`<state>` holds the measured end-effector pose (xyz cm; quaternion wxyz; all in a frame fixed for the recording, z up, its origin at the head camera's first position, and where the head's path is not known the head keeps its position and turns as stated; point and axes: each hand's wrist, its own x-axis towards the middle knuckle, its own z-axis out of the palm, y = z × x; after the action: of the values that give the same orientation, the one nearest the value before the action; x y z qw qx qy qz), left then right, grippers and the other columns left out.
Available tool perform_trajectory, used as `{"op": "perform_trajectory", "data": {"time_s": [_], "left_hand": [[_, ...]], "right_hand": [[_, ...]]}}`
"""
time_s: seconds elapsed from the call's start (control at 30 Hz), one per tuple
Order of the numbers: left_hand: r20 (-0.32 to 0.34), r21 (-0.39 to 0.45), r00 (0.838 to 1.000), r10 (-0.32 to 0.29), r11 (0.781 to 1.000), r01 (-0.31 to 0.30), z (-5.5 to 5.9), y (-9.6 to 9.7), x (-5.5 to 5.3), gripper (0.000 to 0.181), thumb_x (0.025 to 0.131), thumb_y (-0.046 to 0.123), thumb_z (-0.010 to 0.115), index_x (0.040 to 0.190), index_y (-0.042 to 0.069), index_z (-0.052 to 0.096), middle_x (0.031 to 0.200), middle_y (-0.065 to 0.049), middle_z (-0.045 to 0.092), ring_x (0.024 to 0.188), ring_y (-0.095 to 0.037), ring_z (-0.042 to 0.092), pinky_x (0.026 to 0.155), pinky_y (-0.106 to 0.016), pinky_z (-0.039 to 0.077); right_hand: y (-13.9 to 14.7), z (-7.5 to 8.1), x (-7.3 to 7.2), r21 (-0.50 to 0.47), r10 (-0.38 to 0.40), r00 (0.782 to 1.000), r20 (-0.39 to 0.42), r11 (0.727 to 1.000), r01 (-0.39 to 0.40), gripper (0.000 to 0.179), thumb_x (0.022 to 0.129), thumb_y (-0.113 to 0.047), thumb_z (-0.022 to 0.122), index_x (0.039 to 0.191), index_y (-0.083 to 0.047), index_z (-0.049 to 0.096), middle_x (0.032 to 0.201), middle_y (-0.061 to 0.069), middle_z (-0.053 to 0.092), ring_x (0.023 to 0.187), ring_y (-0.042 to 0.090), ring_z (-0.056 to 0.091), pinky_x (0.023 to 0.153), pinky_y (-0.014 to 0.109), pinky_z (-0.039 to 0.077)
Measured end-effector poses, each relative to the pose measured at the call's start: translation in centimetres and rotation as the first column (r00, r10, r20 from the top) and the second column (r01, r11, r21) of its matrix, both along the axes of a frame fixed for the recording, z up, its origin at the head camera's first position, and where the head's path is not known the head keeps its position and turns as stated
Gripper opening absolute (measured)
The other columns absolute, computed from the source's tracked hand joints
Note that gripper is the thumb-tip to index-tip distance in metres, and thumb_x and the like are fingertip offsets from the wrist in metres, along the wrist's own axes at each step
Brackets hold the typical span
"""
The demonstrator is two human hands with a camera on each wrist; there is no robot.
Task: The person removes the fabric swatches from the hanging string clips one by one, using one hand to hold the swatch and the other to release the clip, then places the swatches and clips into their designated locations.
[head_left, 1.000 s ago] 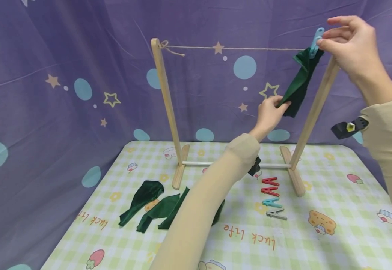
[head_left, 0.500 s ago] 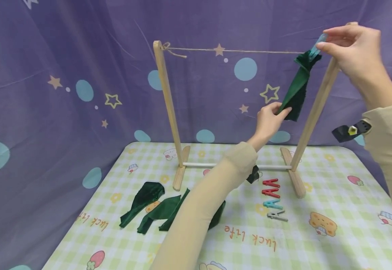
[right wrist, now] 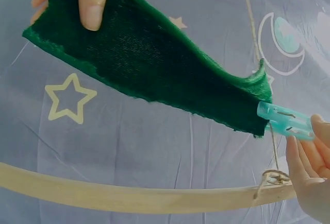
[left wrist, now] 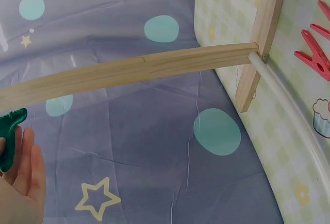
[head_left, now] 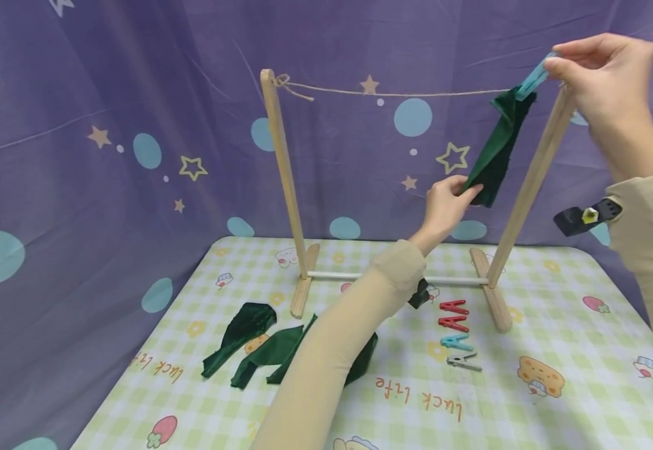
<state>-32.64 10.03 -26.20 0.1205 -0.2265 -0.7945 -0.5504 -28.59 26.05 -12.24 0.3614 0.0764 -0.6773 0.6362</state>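
A strip of dark green velvety cloth hangs at the right end of the twine line. My right hand pinches a light blue clothespin between thumb and fingers. The clothespin's tip is on the cloth's upper corner, at the line; whether it also clasps the twine is hard to tell. Lower down, my left hand pinches the strip's bottom edge between thumb and fingers. Only part of that hand and a bit of green cloth show at the edge of the left wrist view.
Wooden posts hold the line, joined below by a white rod. Red clothespins, a blue one and a grey one lie right of my left forearm. More green cloth pieces lie on the checked tablecloth.
My right hand has shifted rightward and the clothespin leans over more. The twine sags slightly more. My left hand keeps its pinch on the cloth, and the head view has shifted a little.
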Motion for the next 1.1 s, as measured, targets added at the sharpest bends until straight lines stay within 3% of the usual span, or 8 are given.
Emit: {"op": "perform_trajectory", "data": {"time_s": [0.17,0.33,0.5,0.7,0.9,0.97,1.03,1.1], "left_hand": [[-0.004,0.006,1.000,-0.006,1.000,0.007,-0.2,-0.3,-0.2,0.017,0.083,0.020,0.063,0.092,0.007,0.067,0.071,-0.002,0.066,0.052,-0.004,0.054,0.045,-0.015,0.038],[0.025,0.002,0.999,-0.019,1.000,0.019,-0.7,-0.8,-0.3,0.017,0.083,0.019,0.062,0.094,0.006,0.066,0.074,-0.003,0.066,0.056,-0.005,0.057,0.048,-0.013,0.042],[0.103,0.012,0.994,-0.039,0.999,0.038,-1.7,-1.2,-0.4,0.018,0.083,0.017,0.063,0.096,0.005,0.065,0.083,-0.004,0.067,0.060,-0.008,0.062,0.052,-0.014,0.048],[0.159,-0.036,0.986,-0.050,0.998,0.056,-3.3,-2.7,-0.7,0.017,0.081,0.015,0.065,0.092,0.002,0.066,0.087,-0.008,0.067,0.056,-0.009,0.062,0.051,-0.019,0.050],[0.203,-0.096,0.977,-0.061,0.992,0.082,-4.4,-4.8,-0.5,0.015,0.080,0.014,0.065,0.090,0.003,0.066,0.085,-0.008,0.067,0.057,-0.009,0.060,0.052,-0.019,0.050],[0.206,-0.113,0.977,-0.062,0.990,0.087,-4.6,-5.4,-0.3,0.015,0.080,0.013,0.066,0.090,0.002,0.066,0.085,-0.009,0.067,0.058,-0.010,0.061,0.052,-0.019,0.050],[0.211,-0.118,0.975,-0.068,0.988,0.095,-4.8,-5.8,-0.3,0.015,0.079,0.012,0.066,0.089,0.001,0.066,0.085,-0.011,0.067,0.058,-0.012,0.061,0.054,-0.024,0.051],[0.221,-0.118,0.972,-0.077,0.987,0.105,-5.0,-6.2,-0.1,0.016,0.079,0.012,0.066,0.090,0.000,0.066,0.085,-0.013,0.067,0.059,-0.014,0.063,0.057,-0.029,0.052]], "right_hand": [[-0.1,0.5,0.2,-0.013,-0.030,0.999,-0.010,0.999,0.030,0.018,0.074,-0.012,0.070,0.091,-0.007,0.069,0.082,-0.006,0.062,0.069,0.003,0.056,0.078,0.015,0.043],[0.1,1.0,0.5,-0.136,0.044,0.992,-0.115,0.989,-0.059,0.015,0.071,-0.004,0.071,0.085,0.000,0.067,0.073,0.001,0.061,0.059,0.008,0.058,0.067,0.013,0.047],[0.4,0.9,0.5,-0.255,0.094,0.976,-0.194,0.956,-0.143,0.019,0.068,-0.001,0.073,0.084,0.005,0.066,0.074,0.006,0.062,0.060,0.012,0.059,0.067,0.015,0.047],[0.5,1.0,1.0,-0.370,0.132,0.978,-0.160,0.911,-0.183,0.026,0.063,-0.001,0.077,0.085,0.005,0.065,0.081,0.008,0.061,0.063,0.012,0.059,0.067,0.015,0.048],[0.3,-0.1,1.7,-0.456,0.244,0.954,-0.175,0.839,-0.298,0.024,0.063,0.011,0.072,0.085,0.011,0.064,0.083,0.012,0.062,0.069,0.016,0.062,0.066,0.022,0.051],[0.1,-0.8,1.9,-0.461,0.272,0.947,-0.174,0.827,-0.322,0.023,0.063,0.014,0.071,0.085,0.013,0.064,0.086,0.012,0.061,0.072,0.017,0.062,0.066,0.023,0.051],[-0.1,-1.5,2.2,-0.450,0.294,0.942,-0.162,0.827,-0.336,0.023,0.063,0.014,0.071,0.085,0.013,0.064,0.089,0.012,0.061,0.074,0.017,0.063,0.068,0.023,0.050],[-0.3,-2.4,2.5,-0.410,0.304,0.941,-0.150,0.847,-0.339,0.023,0.064,0.013,0.071,0.086,0.012,0.065,0.086,0.012,0.061,0.069,0.017,0.063,0.067,0.022,0.050]]}}
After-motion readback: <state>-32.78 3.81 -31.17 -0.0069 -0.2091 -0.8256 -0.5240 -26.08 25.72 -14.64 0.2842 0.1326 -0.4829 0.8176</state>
